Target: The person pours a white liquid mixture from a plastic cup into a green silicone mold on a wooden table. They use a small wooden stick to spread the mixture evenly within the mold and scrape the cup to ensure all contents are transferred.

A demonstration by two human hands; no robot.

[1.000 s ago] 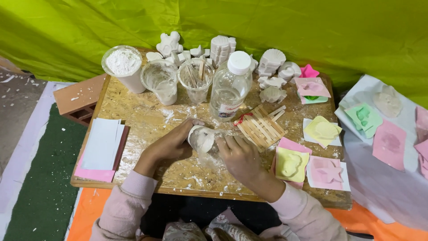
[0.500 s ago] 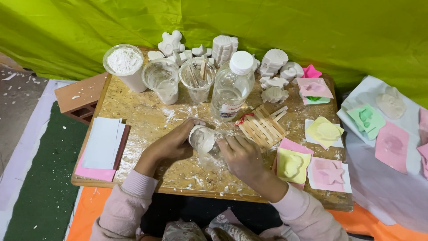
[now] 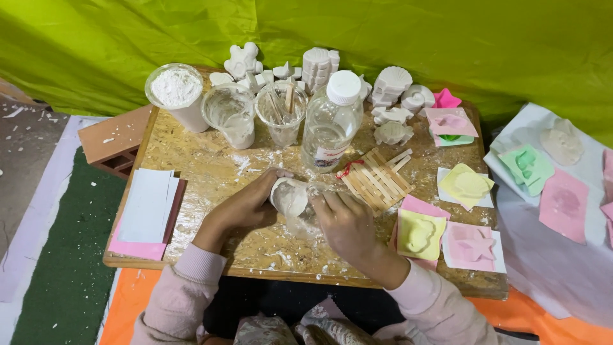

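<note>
Plaster casting at a chipboard table (image 3: pixel 211 172): left hand (image 3: pixel 246 206) grips a small white plaster-coated cup (image 3: pixel 288 196) at table centre; right hand (image 3: pixel 345 220) curls closed on crumpled clear film (image 3: pixel 305 220) beside it; finished casts (image 3: pixel 389 86) stand behind, suggesting work well advanced; moulds (image 3: pixel 419 233) await.

I'm looking down at a low chipboard table (image 3: pixel 211 172), green tarp (image 3: pixel 447 38) behind it, green mat (image 3: pixel 70 268) and orange floor sheet (image 3: pixel 121 319) below.
</note>
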